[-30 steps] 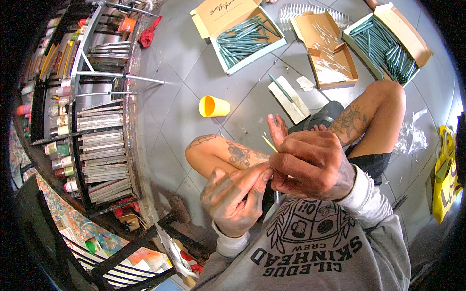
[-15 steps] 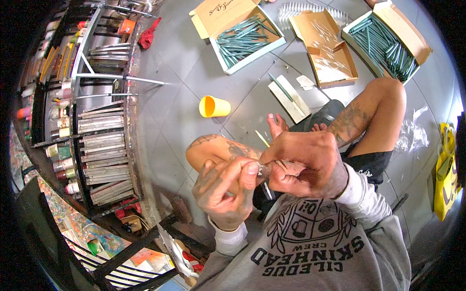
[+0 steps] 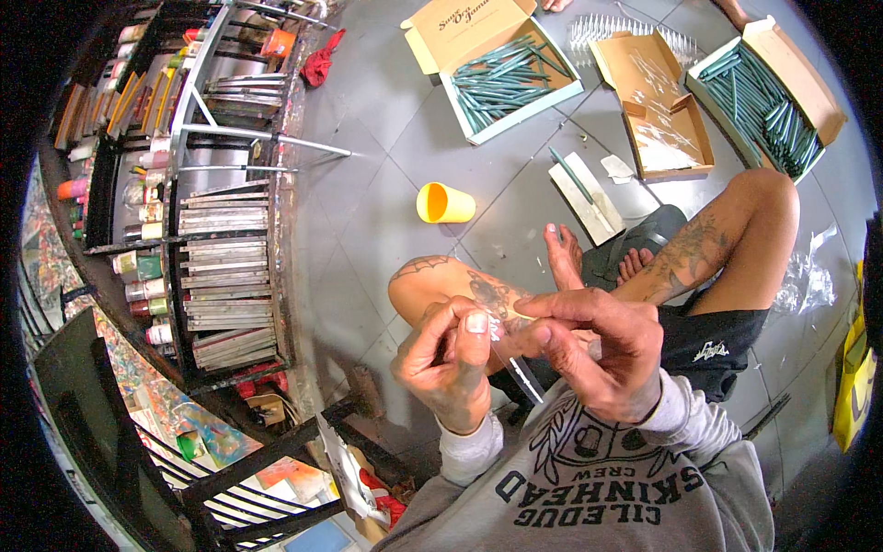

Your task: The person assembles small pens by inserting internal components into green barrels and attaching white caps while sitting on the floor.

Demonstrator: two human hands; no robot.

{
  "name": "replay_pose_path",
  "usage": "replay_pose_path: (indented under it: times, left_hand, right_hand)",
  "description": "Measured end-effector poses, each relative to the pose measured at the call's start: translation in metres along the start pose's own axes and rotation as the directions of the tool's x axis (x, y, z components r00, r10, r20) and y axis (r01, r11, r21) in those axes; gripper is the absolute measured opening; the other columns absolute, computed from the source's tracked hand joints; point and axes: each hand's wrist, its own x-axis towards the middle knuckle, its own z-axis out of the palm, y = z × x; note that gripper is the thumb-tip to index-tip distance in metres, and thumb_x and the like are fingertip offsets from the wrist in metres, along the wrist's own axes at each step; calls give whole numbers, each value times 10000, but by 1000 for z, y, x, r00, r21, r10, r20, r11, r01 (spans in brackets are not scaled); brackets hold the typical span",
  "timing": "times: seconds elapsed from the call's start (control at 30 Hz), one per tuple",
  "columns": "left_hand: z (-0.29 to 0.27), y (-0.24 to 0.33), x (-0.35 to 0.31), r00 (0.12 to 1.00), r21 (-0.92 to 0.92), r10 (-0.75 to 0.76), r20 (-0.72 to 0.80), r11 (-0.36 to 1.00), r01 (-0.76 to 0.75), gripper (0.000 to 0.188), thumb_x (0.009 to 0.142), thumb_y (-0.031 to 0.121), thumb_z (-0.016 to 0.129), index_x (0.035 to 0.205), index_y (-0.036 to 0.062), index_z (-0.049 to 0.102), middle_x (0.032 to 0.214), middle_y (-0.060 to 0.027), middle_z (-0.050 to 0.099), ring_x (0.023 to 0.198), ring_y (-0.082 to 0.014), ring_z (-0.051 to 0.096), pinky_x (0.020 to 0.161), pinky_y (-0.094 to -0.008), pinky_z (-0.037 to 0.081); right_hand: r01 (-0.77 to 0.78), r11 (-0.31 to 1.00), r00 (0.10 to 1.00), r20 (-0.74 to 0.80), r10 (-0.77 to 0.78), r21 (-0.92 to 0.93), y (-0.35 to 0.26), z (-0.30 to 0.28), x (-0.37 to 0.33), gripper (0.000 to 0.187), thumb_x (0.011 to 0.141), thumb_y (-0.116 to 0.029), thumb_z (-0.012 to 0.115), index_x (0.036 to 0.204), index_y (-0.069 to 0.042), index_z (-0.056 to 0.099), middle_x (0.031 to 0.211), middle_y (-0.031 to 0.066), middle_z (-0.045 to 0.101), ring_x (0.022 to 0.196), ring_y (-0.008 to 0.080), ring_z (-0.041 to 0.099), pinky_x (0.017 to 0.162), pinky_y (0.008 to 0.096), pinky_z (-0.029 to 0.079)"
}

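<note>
My left hand (image 3: 448, 363) is closed in a pinch, thumb against forefinger, on a small clear plastic strip (image 3: 521, 370) with white marks. The strip slants down toward my shirt between both hands. Close beside it, my right hand (image 3: 600, 354) has its fingers curled in and its thumb and forefinger drawn together at a small pale piece, too small to name. Both hands are raised over my folded legs. On the floor past my feet, a dark green pen-like stick (image 3: 572, 175) lies on a long pale block (image 3: 589, 204).
Ahead stand an open box of green sticks (image 3: 510, 83), a brown cardboard tray (image 3: 676, 164) with thin clear pieces, and another box of green sticks (image 3: 763, 110). A yellow cup (image 3: 448, 203) lies on its side. Shelving (image 3: 225, 230) lines the left; a yellow bag (image 3: 855, 377) is at right.
My hands have drawn slightly apart, and more of the clear strip shows between them. My right fingers have loosened from a tighter curl. The whole view has shifted, so things appear farther right.
</note>
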Motion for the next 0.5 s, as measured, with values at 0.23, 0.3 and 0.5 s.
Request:
replay_pose_path:
  times: [0.23, 0.3, 0.5]
  left_hand:
    - [-2, -3, 1, 996, 91, 83, -40, 993, -79, 200, 824, 129, 742, 847, -61, 686, 729, -19, 610, 642, -71, 507, 580, -209, 342]
    - [-7, -5, -1, 994, 148, 98, -49, 985, -90, 196, 814, 128, 749, 841, -57, 692, 712, -7, 603, 624, -57, 477, 562, -207, 307]
    - [-4, -5, -1, 991, 147, 121, -64, 983, -111, 187, 792, 127, 759, 829, -50, 710, 682, 13, 588, 591, -35, 419, 534, -208, 253]
  right_hand:
    - [119, 990, 990, -68, -124, -69, -6, 14, 4, 157, 854, 35, 682, 1000, 88, 706, 793, 145, 738, 653, 169, 682, 1165, 488, 317]
    - [126, 988, 990, -51, -131, -94, -6, 13, 4, 153, 853, 8, 686, 996, 54, 716, 815, 126, 744, 673, 175, 695, 1174, 525, 275]
    - [134, 986, 987, -73, -142, -101, -7, 16, 5, 157, 845, -1, 687, 989, 58, 712, 787, 139, 740, 665, 181, 704, 1170, 544, 278]
